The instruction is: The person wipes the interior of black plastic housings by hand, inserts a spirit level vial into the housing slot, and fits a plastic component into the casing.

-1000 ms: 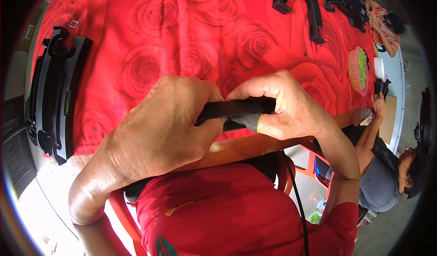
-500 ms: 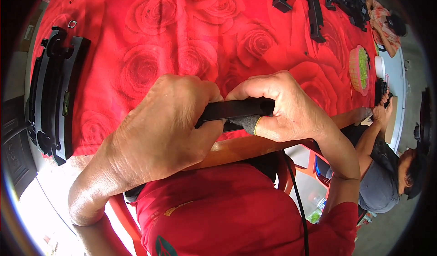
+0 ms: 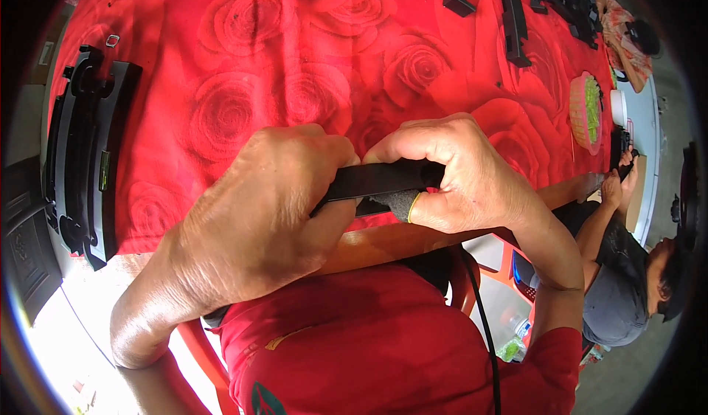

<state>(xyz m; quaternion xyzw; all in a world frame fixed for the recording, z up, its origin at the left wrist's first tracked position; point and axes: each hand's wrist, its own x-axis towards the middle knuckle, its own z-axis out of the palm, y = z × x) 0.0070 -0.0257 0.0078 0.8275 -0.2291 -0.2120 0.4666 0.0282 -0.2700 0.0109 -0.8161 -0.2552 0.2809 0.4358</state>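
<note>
Both hands clamp one long, flat black plastic strip [image 3: 383, 181] just above the near edge of the counter [image 3: 383, 241], which is draped in a red rose-print cloth [image 3: 243, 98]; the left hand [image 3: 258, 223] has its grip wrapped tight around the strip's left part, and the right hand [image 3: 461, 171] has its grip pinching the right end, its thumb in a dark finger cot. A stack of curved black plastic parts [image 3: 85, 149] lies at the counter's left edge, well apart from the hands, and another person [image 3: 627, 282] sits at the far right

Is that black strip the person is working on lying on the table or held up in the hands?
Held up. The black strip lies level between the left hand and right hand, both closed around it, above the red rose tablecloth.
</note>
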